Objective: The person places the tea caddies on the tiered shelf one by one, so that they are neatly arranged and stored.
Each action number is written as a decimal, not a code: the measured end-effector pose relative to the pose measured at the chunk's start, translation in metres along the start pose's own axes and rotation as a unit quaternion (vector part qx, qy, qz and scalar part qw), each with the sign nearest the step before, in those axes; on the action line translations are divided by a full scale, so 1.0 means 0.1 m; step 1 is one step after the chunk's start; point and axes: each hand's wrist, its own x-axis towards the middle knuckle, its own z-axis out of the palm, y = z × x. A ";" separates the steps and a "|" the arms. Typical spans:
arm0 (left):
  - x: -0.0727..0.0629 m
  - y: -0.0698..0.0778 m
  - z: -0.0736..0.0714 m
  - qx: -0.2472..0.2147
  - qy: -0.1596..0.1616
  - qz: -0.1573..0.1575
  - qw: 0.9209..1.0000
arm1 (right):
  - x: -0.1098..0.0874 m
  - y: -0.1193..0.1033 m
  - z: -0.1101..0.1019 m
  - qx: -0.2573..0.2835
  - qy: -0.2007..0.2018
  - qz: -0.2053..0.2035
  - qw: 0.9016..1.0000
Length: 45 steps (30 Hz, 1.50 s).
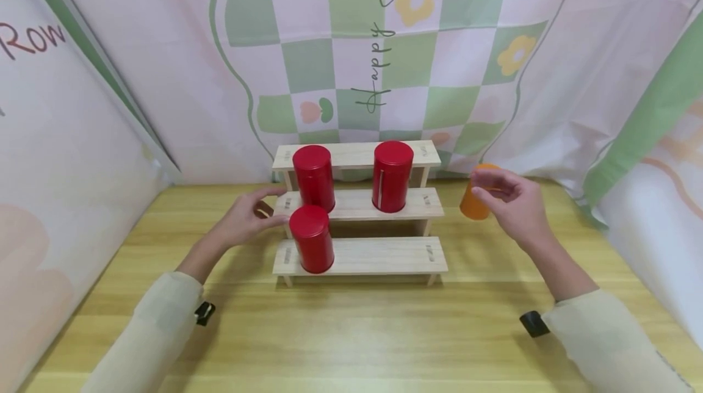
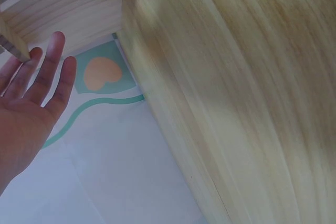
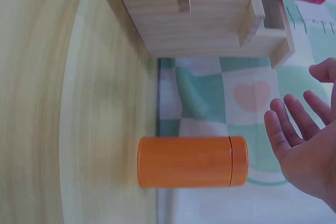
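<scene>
A light wooden three-step rack (image 1: 379, 255) stands on the table. Two red canisters (image 1: 393, 179) stand upright on its middle step, left and right. A third red canister (image 1: 311, 240) stands at the left of the lowest step. My left hand (image 1: 247, 216) is at the left end of the middle step, its fingers extended and fingertips right at the board's end in the left wrist view. To the right of the rack an orange canister (image 3: 189, 162) stands upright on the table. Over it is my right hand (image 1: 513, 204), fingers loosely spread, apart from the canister in the right wrist view.
A patterned cloth (image 1: 362, 57) in green and white checks hangs right behind the rack. White cloth walls (image 1: 71, 137) close off both sides of the wooden table (image 1: 351, 338). Black bands show at both sleeves.
</scene>
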 end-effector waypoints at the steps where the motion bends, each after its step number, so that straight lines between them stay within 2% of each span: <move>1: 0.00 0.00 0.00 0.000 0.000 0.001 1.000 | 0.01 0.01 -0.02 -0.003 0.003 0.003 1.000; 17: 0.00 0.00 0.00 -0.004 -0.001 0.003 1.000 | 0.14 0.18 -0.29 -0.077 0.040 0.065 0.994; 25: 0.00 0.00 0.00 -0.002 -0.003 -0.005 1.000 | 0.23 0.28 -0.34 -0.116 0.025 0.091 0.989; 33: 0.00 0.02 -0.01 -0.003 -0.002 -0.003 1.000 | 0.30 0.39 -0.36 -0.130 0.023 0.108 0.985; 40: 0.00 0.01 -0.01 -0.001 -0.001 -0.003 1.000 | 0.33 0.48 -0.34 -0.139 -0.014 0.123 0.983; 45: 0.00 0.00 0.00 0.001 -0.003 -0.003 1.000 | 0.32 0.53 -0.29 -0.152 -0.025 0.131 0.979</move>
